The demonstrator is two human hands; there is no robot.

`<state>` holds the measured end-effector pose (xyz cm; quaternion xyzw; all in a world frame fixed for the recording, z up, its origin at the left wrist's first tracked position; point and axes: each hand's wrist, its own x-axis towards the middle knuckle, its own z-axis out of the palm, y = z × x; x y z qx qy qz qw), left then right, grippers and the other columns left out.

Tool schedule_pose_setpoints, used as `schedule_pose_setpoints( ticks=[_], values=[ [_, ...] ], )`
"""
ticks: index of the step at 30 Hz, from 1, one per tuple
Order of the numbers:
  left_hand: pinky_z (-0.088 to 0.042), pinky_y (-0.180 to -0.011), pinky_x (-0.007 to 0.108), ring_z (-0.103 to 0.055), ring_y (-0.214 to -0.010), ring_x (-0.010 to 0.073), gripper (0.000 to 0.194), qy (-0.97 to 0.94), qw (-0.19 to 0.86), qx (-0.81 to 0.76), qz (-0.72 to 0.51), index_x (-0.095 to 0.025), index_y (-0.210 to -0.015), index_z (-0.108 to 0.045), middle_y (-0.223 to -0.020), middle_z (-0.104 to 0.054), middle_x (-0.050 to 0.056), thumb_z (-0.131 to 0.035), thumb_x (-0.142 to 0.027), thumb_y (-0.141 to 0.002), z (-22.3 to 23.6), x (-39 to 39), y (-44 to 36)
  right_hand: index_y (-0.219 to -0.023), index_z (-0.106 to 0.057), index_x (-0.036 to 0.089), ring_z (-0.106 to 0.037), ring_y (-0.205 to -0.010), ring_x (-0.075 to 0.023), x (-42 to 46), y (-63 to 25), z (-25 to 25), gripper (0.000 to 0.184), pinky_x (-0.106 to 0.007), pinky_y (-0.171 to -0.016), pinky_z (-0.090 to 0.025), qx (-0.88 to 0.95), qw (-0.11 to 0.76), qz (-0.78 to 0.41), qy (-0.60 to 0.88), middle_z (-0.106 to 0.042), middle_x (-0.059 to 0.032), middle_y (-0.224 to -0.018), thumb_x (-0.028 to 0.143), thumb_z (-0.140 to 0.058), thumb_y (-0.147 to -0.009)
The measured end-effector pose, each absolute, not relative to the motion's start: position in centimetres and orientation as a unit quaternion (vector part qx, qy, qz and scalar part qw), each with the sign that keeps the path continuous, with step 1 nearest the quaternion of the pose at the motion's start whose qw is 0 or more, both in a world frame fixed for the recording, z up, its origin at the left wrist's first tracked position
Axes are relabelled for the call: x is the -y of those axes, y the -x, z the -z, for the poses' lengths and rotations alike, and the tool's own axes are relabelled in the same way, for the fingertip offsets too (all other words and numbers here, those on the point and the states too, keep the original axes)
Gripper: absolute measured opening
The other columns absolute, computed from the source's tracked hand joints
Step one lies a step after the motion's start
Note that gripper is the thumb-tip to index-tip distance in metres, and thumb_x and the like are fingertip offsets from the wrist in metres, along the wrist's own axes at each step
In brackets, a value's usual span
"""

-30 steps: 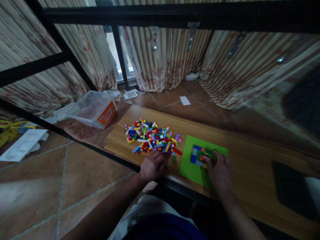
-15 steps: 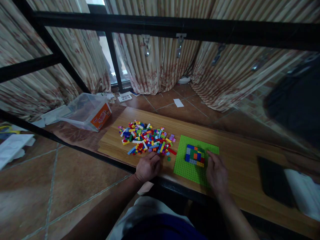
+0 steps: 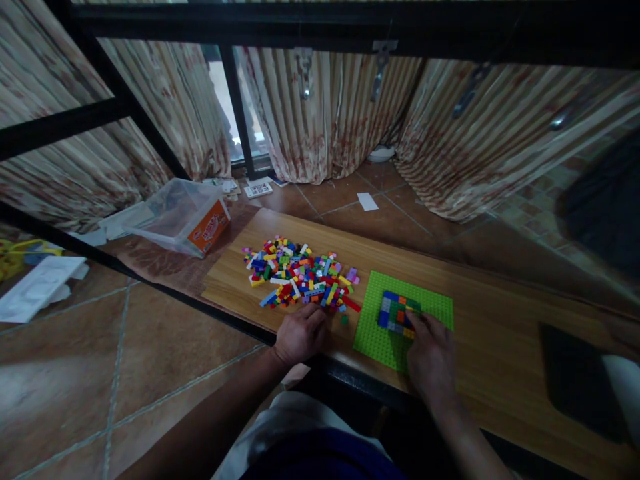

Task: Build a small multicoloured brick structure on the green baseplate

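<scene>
A square build of coloured toy bricks (image 3: 386, 312) is fixed on the green studded baseplate (image 3: 365, 333). Over its right side reaches my right hand (image 3: 433, 347), fingertips pinched together on the build, with a small yellowish toy brick showing at them. The hand covers the build's right edge. My left hand (image 3: 303, 333) rests at the near edge of the table with its fingers curled; whatever they may hold is hidden. Just beyond it spreads a pile of loose mixed toy bricks (image 3: 300, 273). One small green brick (image 3: 345, 320) lies apart, between that hand and the baseplate.
The wooden table (image 3: 480, 333) carries a dark flat object (image 3: 575, 380) at the right. A clear plastic bin (image 3: 173, 217) with an orange label stands beyond the left end. Black metal bars (image 3: 320, 23) cross above. White paper (image 3: 367, 201) lies on the tiled floor.
My right hand has moved left from the build's right edge onto its top, fingertips now over the bricks. My left hand stays curled by the pile. The camera view has shifted slightly.
</scene>
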<state>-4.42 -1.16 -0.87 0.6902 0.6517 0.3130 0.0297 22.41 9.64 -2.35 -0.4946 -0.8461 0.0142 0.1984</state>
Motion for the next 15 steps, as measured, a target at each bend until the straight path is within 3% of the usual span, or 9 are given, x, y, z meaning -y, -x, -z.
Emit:
schedule_pose_setpoints(
  ticks=[9,15],
  values=[
    [-0.049,-0.067,0.024,-0.061,-0.076,0.0146,0.013,-0.69,0.044,-0.647,-0.321,-0.019,-0.082,-0.057,-0.088,-0.062,0.005,-0.047,-0.011,-0.084,1.03,1.1,4.51,-0.127,-0.06,0.019,-0.048,-0.119,-0.0287,-9.63,-22.39,1.73,0.05,-0.051,-0.098,-0.043,0.843,0.215,-0.047,0.491,-0.057,-0.0139,-0.123,0.012,-0.034,-0.084],
    [-0.047,-0.064,0.024,-0.059,-0.072,0.0147,0.012,-0.692,0.037,-0.646,-0.32,-0.019,-0.078,-0.055,-0.083,-0.06,0.004,-0.047,-0.012,-0.083,0.85,1.08,4.47,-0.128,-0.059,0.016,-0.054,-0.112,-0.0255,-9.72,-22.66,1.46,0.046,-0.048,-0.1,-0.045,0.793,0.295,-0.115,0.521,-0.059,-0.0142,-0.122,0.027,-0.03,-0.094]
  ],
)
